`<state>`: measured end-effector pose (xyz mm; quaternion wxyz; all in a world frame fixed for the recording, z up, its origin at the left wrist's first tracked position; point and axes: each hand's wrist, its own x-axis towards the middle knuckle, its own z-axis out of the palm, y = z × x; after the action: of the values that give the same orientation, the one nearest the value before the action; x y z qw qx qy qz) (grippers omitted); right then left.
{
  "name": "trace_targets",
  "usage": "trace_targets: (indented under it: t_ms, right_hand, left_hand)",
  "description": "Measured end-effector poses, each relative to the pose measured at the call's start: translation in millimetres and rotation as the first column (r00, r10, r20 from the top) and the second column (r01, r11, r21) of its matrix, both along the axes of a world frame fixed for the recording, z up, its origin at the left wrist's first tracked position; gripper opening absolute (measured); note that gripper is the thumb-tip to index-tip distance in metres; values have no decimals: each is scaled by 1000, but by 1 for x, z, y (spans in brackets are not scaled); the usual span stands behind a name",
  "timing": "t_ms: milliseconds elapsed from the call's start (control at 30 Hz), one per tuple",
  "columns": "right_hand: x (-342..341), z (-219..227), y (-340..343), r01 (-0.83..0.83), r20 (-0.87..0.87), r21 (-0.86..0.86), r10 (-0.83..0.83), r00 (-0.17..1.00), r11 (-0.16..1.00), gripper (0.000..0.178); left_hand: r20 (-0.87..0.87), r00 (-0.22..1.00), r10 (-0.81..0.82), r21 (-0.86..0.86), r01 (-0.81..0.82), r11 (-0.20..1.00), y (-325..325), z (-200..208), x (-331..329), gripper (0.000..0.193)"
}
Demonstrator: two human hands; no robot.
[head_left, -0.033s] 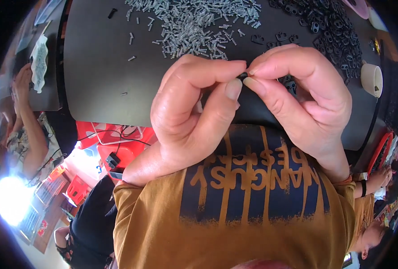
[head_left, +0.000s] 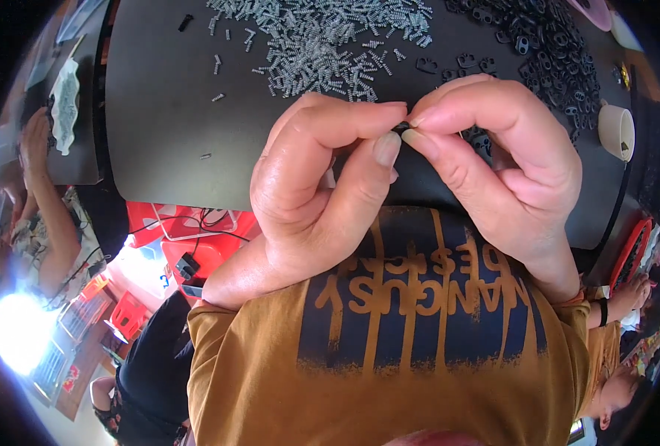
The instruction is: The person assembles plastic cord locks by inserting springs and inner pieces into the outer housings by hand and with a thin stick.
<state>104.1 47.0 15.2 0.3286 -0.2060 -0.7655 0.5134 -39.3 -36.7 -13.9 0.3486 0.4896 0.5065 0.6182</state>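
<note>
My left hand point(head_left: 319, 175) and my right hand point(head_left: 512, 160) meet fingertip to fingertip above the table's near part. Thumb and forefinger of each are pinched on one small black plastic piece point(head_left: 400, 128), mostly covered by the fingertips. Beyond my hands lies a heap of small metal coil springs point(head_left: 319, 48), with a few strays to its left. To the right of the springs spreads a pile of black plastic cord-lock-like parts point(head_left: 557, 63) with holes in them. Some of these parts lie just behind my right hand.
A cream tub point(head_left: 616, 133) stands at the table's right edge. A small dark piece point(head_left: 186, 22) lies at the far left of the grey table point(head_left: 166, 111). Other people sit to the left and right, one beside a white scalloped tray point(head_left: 65, 104). Red stools point(head_left: 196, 256) stand below the left edge.
</note>
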Motion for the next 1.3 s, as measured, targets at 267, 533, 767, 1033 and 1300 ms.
trace_targets:
  t_ms: [267,533,767,1033,1300]
  right_hand:
    - [-2,-1,-9,97,-10,-190,-100,995,977,19]
    - [10,-3,-8,75,-46,-188,-85,995,979,20]
    - [15,-5,-1,100,40,0,-100,994,995,17]
    - [20,-11,4,105,7,22,-105,994,994,6]
    - [47,-2,32,173,316,334,-283,905,926,15]
  left_hand:
    - [358,931,-66,-38,85,996,2,-1,6,18]
    - [404,911,-89,-3,99,995,7,2,12,18]
    - [363,931,-49,-82,85,993,4,7,16,18]
    - [354,927,-121,-122,174,977,11,8,19,17]
    - [459,886,-71,-198,179,964,23,3,18,15]
